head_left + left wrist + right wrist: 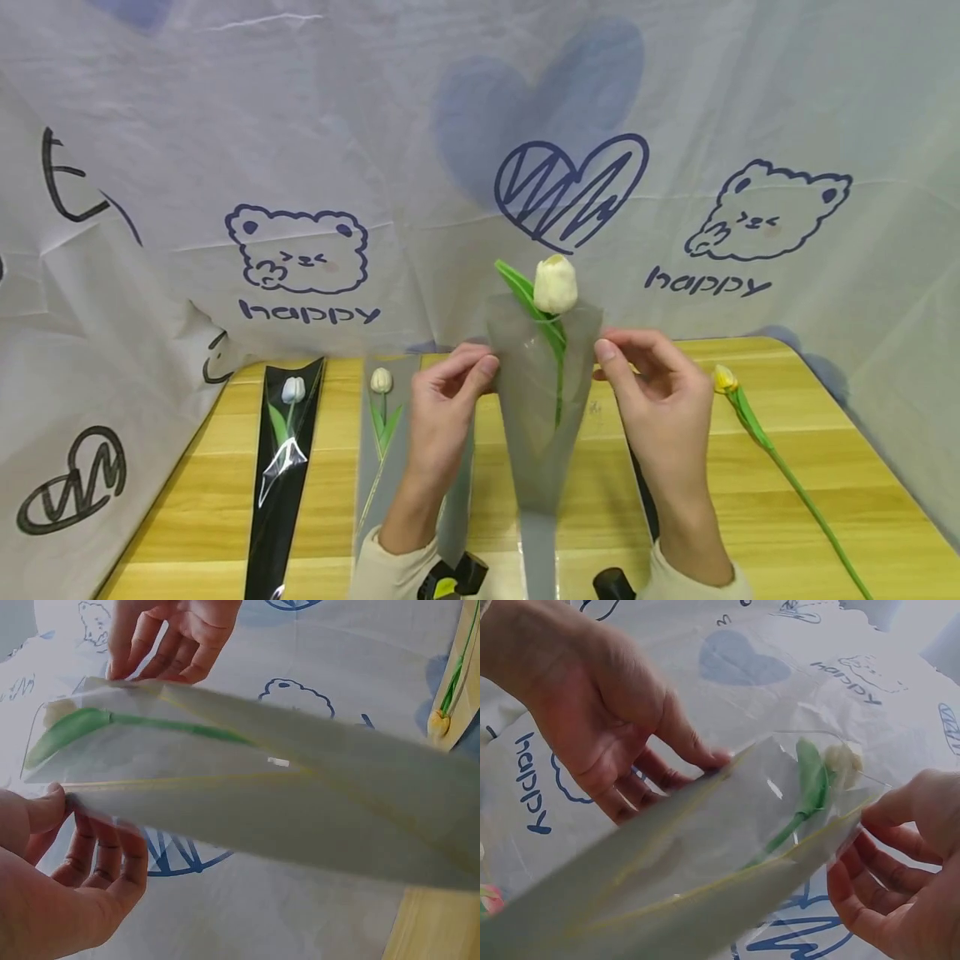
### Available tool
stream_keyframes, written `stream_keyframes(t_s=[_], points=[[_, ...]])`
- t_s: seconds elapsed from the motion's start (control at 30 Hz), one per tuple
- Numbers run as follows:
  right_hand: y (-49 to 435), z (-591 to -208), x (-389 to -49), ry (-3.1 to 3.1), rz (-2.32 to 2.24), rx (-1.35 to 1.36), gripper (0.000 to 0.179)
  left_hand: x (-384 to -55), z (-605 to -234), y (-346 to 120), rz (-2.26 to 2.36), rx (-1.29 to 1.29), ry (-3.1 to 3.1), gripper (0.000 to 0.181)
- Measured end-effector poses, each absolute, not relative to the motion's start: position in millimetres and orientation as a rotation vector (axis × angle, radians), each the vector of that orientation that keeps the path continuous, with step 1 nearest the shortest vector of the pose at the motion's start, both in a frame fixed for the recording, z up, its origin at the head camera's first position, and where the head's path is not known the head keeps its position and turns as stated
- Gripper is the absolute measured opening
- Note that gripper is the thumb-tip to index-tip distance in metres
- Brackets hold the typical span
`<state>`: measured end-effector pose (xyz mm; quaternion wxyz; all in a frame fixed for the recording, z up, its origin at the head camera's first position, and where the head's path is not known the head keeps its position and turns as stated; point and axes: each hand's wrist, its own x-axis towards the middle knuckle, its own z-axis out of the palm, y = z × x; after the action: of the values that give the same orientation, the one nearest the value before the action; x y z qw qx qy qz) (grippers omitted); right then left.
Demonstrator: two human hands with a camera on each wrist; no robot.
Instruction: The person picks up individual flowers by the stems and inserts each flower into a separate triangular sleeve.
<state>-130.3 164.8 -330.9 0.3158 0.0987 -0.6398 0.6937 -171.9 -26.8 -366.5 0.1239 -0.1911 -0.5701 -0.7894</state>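
A white tulip [556, 285] with green leaves stands in a grey translucent flower sleeve [536, 467], its bloom above the sleeve's front rim. My left hand [448, 417] pinches the sleeve's upper left edge between thumb and fingers. On the opposite edge, my right hand [663, 408] pinches it the same way. The sleeve is held upright over the table, narrow end down. Yellow lines edge its overlapping front panels, plain in the left wrist view. The lower end of the stem cannot be made out through the grey film.
On the wooden table [750, 508] lie a black sleeve [273, 517] with a pale tulip and a grey sleeve [367, 475] with a white one. A bare yellow tulip [725, 379] lies at the right. Behind hangs a printed white cloth [420, 167].
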Motion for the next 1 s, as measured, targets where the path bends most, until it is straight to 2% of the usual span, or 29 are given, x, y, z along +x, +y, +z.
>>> stream_keyframes(t_s=[0.43, 1.0], points=[[163, -335, -131, -1.592, 1.763, 0.482, 0.012, -174, -369, -26, -2.305, -0.619, -1.7, 0.014], [147, -336, -131, -1.59, 1.7, 0.504, 0.011, -175, -370, -27, -2.295, -0.564, -1.677, 0.015]])
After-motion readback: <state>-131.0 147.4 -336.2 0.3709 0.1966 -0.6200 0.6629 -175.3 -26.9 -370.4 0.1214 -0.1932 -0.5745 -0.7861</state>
